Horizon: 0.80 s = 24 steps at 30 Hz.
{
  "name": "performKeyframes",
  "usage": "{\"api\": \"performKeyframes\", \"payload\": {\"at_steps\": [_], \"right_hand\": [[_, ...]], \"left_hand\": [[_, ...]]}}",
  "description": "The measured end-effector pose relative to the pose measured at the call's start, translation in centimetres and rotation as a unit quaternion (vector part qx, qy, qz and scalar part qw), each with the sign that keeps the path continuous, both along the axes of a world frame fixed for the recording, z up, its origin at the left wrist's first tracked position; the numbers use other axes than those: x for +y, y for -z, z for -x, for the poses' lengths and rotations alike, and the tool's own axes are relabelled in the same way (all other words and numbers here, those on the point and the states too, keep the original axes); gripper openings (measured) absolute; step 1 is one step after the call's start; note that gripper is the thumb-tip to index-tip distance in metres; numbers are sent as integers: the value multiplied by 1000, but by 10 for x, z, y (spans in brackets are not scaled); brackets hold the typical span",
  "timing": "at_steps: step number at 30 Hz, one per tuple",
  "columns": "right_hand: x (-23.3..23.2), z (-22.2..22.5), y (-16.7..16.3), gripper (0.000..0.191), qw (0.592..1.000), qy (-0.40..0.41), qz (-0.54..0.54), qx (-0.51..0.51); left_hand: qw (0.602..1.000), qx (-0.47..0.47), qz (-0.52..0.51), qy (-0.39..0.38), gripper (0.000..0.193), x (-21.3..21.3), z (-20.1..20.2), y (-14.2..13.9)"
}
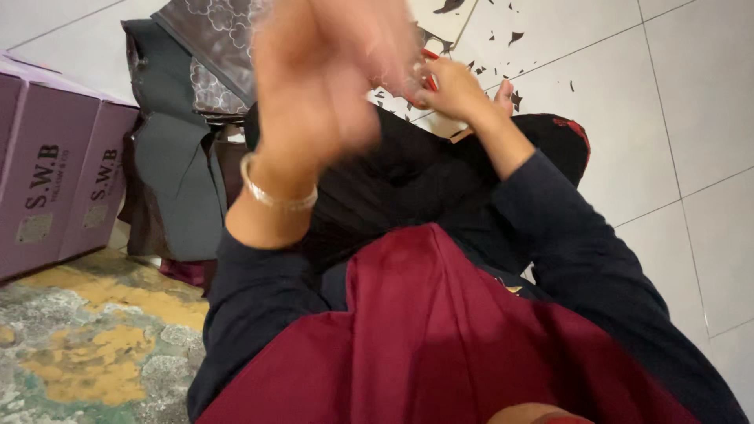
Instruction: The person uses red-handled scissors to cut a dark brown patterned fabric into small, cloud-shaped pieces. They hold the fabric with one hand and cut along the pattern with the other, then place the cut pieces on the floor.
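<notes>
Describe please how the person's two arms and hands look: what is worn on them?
Both arms wear long dark navy sleeves, pushed up from the wrists. The left hand is bare and motion-blurred; a thin silver bracelet circles its wrist. The right hand is bare, with no ring or bracelet visible. No gloves are on either hand.

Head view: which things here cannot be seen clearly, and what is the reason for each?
- Left hand: motion blur; fingers and any grip are unreadable.
- Red-handled tool: mostly hidden behind the right hand and the blurred left hand; its kind is unclear.
- Black cloth on the lap: its shape is lost under the arms and the dark red garment.
- Purple boxes: cut off by the left edge.
- Dark scraps on the floor tiles: too small to identify.
</notes>
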State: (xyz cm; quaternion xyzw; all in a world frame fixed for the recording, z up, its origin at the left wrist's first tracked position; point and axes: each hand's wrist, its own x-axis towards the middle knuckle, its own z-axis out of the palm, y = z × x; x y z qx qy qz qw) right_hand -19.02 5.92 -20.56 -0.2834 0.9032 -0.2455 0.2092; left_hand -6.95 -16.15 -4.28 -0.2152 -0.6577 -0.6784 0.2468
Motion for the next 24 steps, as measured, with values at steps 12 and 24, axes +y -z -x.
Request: {"api": "performKeyframes", "payload": {"at_steps": [12,24], "right_hand": [[-18,9,55,44,979,59,-91,170],[-33,16,32,51,977,140,-158,29]], "left_hand": [[814,181,91,545,20,26,-22,-80],[773,-420,409,-242,44,17,114,255]]}}
